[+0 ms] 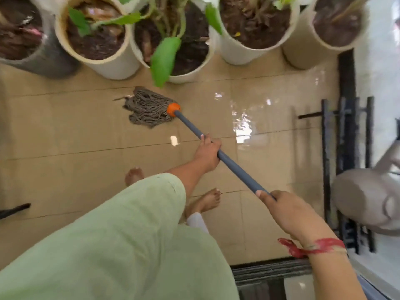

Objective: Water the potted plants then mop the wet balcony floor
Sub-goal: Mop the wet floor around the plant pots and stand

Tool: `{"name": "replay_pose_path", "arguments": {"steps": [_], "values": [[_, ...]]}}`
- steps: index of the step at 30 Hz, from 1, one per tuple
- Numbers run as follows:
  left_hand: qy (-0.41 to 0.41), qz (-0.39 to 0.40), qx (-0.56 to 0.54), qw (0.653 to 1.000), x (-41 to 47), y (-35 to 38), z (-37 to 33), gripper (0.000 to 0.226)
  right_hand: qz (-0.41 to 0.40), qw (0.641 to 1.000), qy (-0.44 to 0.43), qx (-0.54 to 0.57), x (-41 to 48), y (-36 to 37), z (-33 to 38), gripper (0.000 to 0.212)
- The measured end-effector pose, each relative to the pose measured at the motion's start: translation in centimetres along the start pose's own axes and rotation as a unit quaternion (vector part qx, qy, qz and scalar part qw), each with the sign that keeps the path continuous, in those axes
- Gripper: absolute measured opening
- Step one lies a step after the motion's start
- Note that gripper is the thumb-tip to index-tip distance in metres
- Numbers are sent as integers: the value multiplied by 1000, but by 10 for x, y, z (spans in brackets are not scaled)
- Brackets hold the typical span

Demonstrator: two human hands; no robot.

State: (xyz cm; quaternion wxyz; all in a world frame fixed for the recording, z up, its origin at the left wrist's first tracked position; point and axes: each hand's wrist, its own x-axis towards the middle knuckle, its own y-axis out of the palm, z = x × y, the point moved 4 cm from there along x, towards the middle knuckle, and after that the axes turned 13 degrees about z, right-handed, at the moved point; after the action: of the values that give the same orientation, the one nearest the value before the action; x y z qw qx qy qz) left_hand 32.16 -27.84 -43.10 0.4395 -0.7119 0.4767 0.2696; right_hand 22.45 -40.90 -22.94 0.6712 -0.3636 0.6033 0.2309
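Observation:
A mop lies with its grey string head (147, 109) flat on the beige tiled floor (65, 135), just in front of the pots. An orange collar (173, 109) joins the head to a grey handle (236, 168). My left hand (207, 153) grips the handle midway. My right hand (285, 210), with a red thread at the wrist, grips the handle's near end. Water glistens on the tiles (244, 118) to the right of the mop head. Several potted plants stand in a row at the top, among them a white pot with a large green leaf (164, 59).
A dark grey pot (43, 61) stands at the far left. A black metal railing (346, 148) runs down the right side. A grey bucket-like object (365, 200) is at the right edge. My bare feet (207, 200) stand on the tiles. A dark threshold (270, 271) lies below.

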Motion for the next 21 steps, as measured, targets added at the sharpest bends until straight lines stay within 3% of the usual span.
{"name": "replay_pose_path", "arguments": {"steps": [5,8,13,17,21], "values": [[44,14,88,995,43,35,-117,32,-62,994,53,79,-1,-18,-98,42],[86,21,111,990,67,56,-181,24,-105,986,87,97,3,-27,-144,51],[167,90,191,963,75,104,-248,25,-112,970,144,162,-4,-1,-197,52],[187,143,256,937,46,154,-251,30,-53,962,162,214,-24,46,-213,46],[188,212,275,919,9,178,-207,28,25,949,207,235,-34,105,-193,54]]}}
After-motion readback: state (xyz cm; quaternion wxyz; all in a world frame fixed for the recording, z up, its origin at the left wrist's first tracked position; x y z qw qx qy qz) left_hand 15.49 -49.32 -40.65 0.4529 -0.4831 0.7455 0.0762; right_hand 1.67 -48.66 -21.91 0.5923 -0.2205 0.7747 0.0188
